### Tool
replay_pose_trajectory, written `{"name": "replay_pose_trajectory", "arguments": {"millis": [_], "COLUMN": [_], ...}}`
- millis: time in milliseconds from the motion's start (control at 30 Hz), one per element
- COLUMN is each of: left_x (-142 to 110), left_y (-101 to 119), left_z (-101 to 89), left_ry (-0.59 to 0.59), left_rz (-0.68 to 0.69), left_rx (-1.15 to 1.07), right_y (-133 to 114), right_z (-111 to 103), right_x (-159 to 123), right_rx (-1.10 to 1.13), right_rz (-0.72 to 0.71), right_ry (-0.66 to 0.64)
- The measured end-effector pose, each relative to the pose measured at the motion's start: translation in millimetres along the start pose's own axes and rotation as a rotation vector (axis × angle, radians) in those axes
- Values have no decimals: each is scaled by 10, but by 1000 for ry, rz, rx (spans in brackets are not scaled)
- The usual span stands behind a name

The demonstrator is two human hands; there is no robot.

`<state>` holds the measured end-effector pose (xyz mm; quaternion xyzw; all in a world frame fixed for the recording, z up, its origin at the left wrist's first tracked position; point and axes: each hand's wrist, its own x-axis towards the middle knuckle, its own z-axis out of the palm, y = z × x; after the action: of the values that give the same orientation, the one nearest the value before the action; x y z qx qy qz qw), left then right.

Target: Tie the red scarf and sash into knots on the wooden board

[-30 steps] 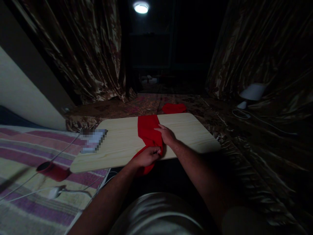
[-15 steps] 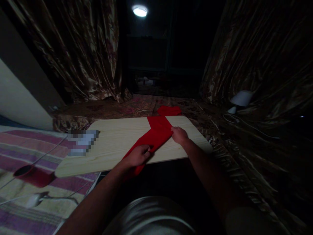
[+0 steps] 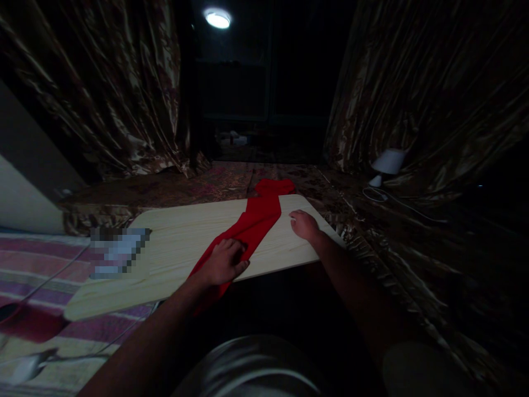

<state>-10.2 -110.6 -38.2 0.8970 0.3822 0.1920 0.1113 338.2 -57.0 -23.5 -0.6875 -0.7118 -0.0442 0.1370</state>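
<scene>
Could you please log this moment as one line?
left hand: on red cloth | right hand: apart from red cloth | red cloth: lying across wooden board, over near edge

Dim room, patterned curtains parted around a dark opening.
A bright round light [image 3: 218, 20] shows high in the gap between the left curtain [image 3: 152, 99] and the right curtain [image 3: 397, 77]; below runs a patterned floor covering [image 3: 198, 182]. A small lamp [image 3: 388, 161] with a pale shade stands before the right curtain, its white cord [image 3: 374, 194] looped at the base. At lower left, striped bedding [image 3: 25, 248] bears a white plug [image 3: 27, 368] and a red object [image 3: 35, 324], perhaps a container lying tipped, though blur makes that uncertain.
</scene>
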Motion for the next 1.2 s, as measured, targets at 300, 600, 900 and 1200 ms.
{"name": "replay_pose_trajectory", "arguments": {"millis": [300, 600, 900, 1200], "left_x": [-22, -4, 38, 44], "left_y": [-27, -70, -53, -98], "left_z": [-7, 46, 40, 68], "left_ry": [5, 28, 35, 59], "left_rz": [49, 51, 16, 54], "left_rx": [-59, -72, -70, -64], "right_y": [-533, -563, -678, -892], "right_z": [292, 104, -170, -221], "right_x": [365, 385, -71, 78], "right_rx": [72, -69, -234, 331], "right_rz": [-149, -171, -331, -257], "right_ry": [-100, -157, -432, -444]}}
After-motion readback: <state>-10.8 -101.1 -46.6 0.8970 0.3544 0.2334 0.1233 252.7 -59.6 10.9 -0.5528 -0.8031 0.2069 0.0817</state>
